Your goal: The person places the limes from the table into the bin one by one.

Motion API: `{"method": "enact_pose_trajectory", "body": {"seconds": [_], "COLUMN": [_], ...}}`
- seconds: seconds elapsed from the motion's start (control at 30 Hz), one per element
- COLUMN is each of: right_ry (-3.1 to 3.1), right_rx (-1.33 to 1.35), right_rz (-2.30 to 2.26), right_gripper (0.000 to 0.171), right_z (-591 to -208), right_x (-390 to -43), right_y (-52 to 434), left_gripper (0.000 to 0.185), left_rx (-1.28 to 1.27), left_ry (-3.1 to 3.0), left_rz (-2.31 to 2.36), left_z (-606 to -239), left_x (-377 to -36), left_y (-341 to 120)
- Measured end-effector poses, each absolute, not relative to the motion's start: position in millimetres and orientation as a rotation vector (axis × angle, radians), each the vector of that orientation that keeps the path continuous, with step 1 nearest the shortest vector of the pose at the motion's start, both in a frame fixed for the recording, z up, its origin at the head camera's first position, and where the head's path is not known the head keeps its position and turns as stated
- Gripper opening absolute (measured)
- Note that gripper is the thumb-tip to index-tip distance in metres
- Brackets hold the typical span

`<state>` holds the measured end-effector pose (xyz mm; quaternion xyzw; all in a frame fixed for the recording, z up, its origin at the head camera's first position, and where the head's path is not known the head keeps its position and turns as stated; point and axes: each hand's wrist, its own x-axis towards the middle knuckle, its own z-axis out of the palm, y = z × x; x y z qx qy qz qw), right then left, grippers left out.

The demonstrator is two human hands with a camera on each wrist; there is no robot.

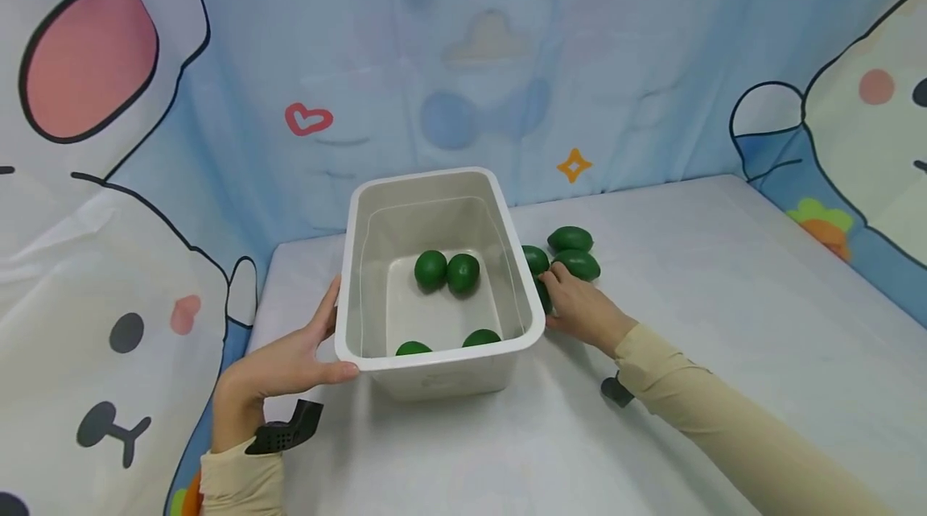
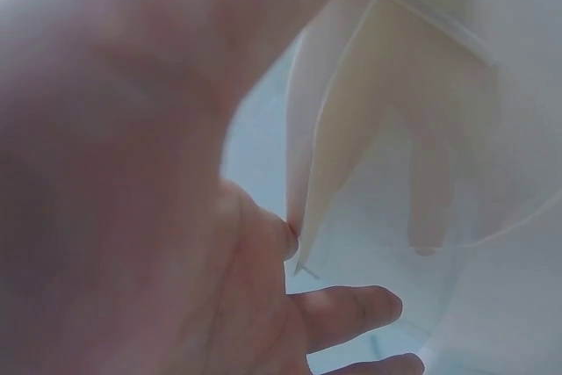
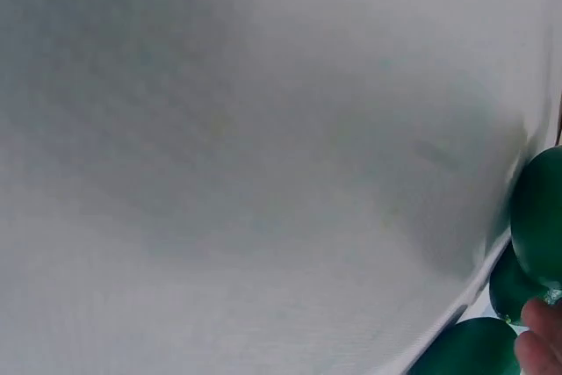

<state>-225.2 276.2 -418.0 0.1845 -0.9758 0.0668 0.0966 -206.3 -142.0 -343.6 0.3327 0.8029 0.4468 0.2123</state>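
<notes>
We are partway through gathering the green fruits: four are already lying inside the white bin (image 1: 434, 202), two side by side at its middle (image 1: 447, 271) and two against the near wall (image 1: 447, 341), while a small cluster is waiting on the table (image 1: 724, 299) just beside the bin's right wall. Our left hand (image 1: 290, 363) is steadying the bin, thumb hooked over the near left corner of the rim and fingers pressing along the left wall (the left wrist view is showing little beyond palm and white plastic). Our right hand (image 1: 579, 308) is reaching into that cluster, fingers curling onto the fruit nearest the bin (image 1: 543, 293), which is sitting between the wall and our fingertips; two more fruits (image 1: 574, 252) are lying just beyond the hand, and another (image 1: 536, 258) is touching the wall. As we judge it, the next move is calling for a firm close around that fruit, then a lift clear of the rim.
</notes>
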Motion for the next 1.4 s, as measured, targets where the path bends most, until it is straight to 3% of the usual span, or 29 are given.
{"method": "enact_pose_trajectory", "body": {"seconds": [0.17, 0.43, 0.93, 1.17, 1.4], "right_ry": [-2.876, -2.909, -2.924, -2.985, -3.062], "right_rx": [0.586, 0.604, 0.647, 0.513, 0.397], "right_rz": [0.233, 0.230, 0.314, 0.422, 0.517], "right_gripper": [0.054, 0.069, 0.058, 0.053, 0.066], "right_z": [-418.8, -415.3, -416.3, -415.2, -414.5], "right_x": [-227.4, -229.4, -237.9, -228.4, -227.6], "right_y": [274.7, 270.9, 265.3, 296.3, 305.4], "left_gripper": [0.112, 0.111, 0.115, 0.117, 0.124], "left_rx": [0.911, 0.925, 0.909, 0.983, 0.935], "left_ry": [2.232, 2.220, 2.246, 2.194, 2.231], "left_rz": [1.246, 1.255, 1.280, 1.266, 1.225], "left_z": [-346.0, -345.5, -334.6, -332.0, -328.2], "left_x": [-205.8, -206.0, -197.9, -209.5, -212.5], "left_y": [-143.0, -144.2, -139.2, -112.0, -105.4]}}
